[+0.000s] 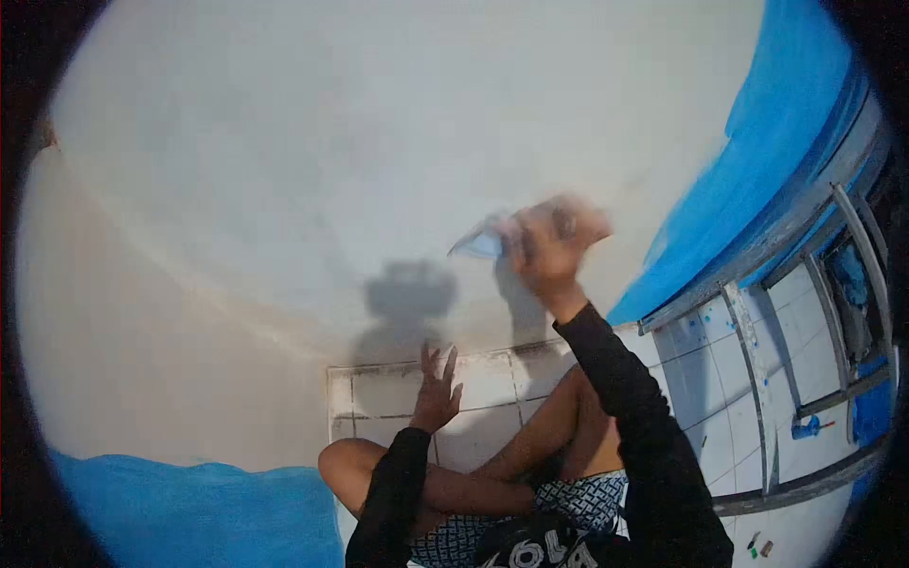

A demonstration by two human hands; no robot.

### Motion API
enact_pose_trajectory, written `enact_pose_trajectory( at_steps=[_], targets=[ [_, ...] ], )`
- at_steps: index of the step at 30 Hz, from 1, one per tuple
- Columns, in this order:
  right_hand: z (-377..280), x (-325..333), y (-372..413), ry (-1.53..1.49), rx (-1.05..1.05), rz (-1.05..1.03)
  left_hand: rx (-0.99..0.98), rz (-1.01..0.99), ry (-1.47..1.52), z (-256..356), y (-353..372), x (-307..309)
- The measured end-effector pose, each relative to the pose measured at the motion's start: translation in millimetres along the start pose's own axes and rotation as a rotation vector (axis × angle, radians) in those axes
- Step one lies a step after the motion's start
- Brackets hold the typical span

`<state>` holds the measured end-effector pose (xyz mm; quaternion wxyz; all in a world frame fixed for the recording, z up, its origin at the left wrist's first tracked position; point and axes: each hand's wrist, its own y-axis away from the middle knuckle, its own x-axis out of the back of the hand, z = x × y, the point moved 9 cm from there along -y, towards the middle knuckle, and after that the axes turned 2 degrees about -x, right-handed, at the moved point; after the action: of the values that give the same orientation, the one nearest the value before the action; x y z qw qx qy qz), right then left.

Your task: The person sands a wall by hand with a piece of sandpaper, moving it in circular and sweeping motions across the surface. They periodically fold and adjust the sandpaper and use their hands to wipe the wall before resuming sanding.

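Note:
My right hand (549,241) is raised close to the white wall (284,170), its fingers closed and smeared by motion. From it, a putty knife (480,245) points left, its flat pale blade tapering to a corner near the wall; the handle is mostly hidden in my grip. Low in front of my crossed legs, my left hand (437,393) has its fingers apart and holds nothing. It hovers above the tiled floor (483,379), near the base of the wall.
Blue paint covers the wall at right (786,133) and at lower left (199,511). A paint-spotted ladder-like frame (757,388) is at the right, beside a small blue object (808,428) on the tiles. Small scraps (766,548) lie at the lower right.

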<state>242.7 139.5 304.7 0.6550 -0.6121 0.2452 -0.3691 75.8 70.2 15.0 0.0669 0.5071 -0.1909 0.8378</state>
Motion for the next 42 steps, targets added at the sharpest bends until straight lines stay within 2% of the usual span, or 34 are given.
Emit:
enact_pose_trajectory(
  at_steps=[3,4,6,7,8,10,11,12,14,16,18,19,21,22,24,26,28,30,32,34,36,37,39,41,42],
  targets=[
    [38.8,26.9,-30.8,0.015,-0.404,0.157,0.002,-0.035,0.054,-2.8,2.2,-6.2],
    [34.3,25.0,-22.0,0.010,-0.399,0.158,0.004,-0.029,0.054,1.9,0.9,-1.8],
    [-23.8,-3.3,-3.5,-0.054,0.111,-0.084,0.036,-0.086,0.142,5.1,-0.6,-0.5],
    [-27.3,-4.2,0.0,-0.047,0.150,-0.063,0.028,-0.089,0.139,4.6,0.6,-0.9],
    [-21.4,-4.0,1.9,-0.036,0.150,-0.059,-0.010,-0.095,0.048,6.5,0.4,-1.7],
    [18.0,18.9,-24.0,0.065,-0.186,0.066,-0.046,-0.097,-0.034,2.2,-1.5,-8.2],
    [16.2,32.2,-50.1,0.089,-0.210,0.105,-0.052,-0.087,0.053,-3.3,0.4,-10.8],
    [9.3,26.9,-47.1,0.086,-0.205,0.094,-0.055,-0.076,0.142,-4.9,3.8,-12.2],
    [4.9,3.2,-30.3,0.049,-0.272,0.045,-0.050,-0.087,0.134,1.1,2.8,-4.3],
    [-41.1,-21.5,-8.7,-0.091,0.076,-0.119,-0.053,-0.098,0.114,5.2,0.3,1.4],
    [-43.1,-20.7,-8.4,-0.100,0.096,-0.110,-0.103,-0.069,0.048,9.8,0.8,4.8],
    [-28.7,-10.7,-20.2,-0.035,0.010,-0.058,-0.109,-0.067,0.048,4.1,-0.2,3.0],
    [7.6,2.6,-38.6,0.037,-0.178,0.050,-0.067,-0.085,0.306,-4.2,3.1,-4.8],
    [5.0,4.2,-41.2,0.033,-0.171,0.035,-0.059,-0.082,0.321,-5.2,6.8,-6.7],
    [16.1,11.0,-51.3,0.043,-0.359,0.068,-0.100,-0.092,0.152,-4.0,3.8,-4.8],
    [-20.1,-17.4,-18.3,0.015,-0.044,-0.118,-0.126,-0.063,0.045,6.7,0.7,2.7],
    [-40.3,-25.5,-9.7,-0.080,0.121,-0.211,-0.096,-0.086,-0.030,5.1,0.2,-2.0],
    [-5.5,-10.9,-27.0,0.076,-0.035,-0.091,-0.101,-0.080,0.008,0.8,-0.8,-1.1],
    [17.5,20.3,-68.5,0.088,-0.247,0.093,-0.087,-0.084,0.062,-0.2,7.6,-1.8],
    [22.3,11.5,-60.7,0.031,-0.323,0.062,-0.085,-0.055,0.117,-0.6,5.7,4.0],
    [-10.5,-15.5,-27.6,0.057,-0.039,-0.075,-0.081,-0.042,0.055,1.5,4.7,3.5],
    [-31.5,-19.1,-22.6,-0.023,0.117,-0.128,-0.097,-0.026,0.015,3.8,4.2,3.4],
    [-30.1,-19.1,-30.3,-0.028,0.155,-0.109,-0.109,-0.009,-0.031,-1.0,0.1,3.6],
    [-18.8,-6.3,-43.9,0.022,0.115,-0.096,-0.026,-0.006,0.529,-10.9,5.2,-4.0],
    [-0.1,-1.8,-51.3,0.009,-0.005,-0.063,-0.027,-0.006,0.546,-11.0,6.9,-8.0]
  ],
)
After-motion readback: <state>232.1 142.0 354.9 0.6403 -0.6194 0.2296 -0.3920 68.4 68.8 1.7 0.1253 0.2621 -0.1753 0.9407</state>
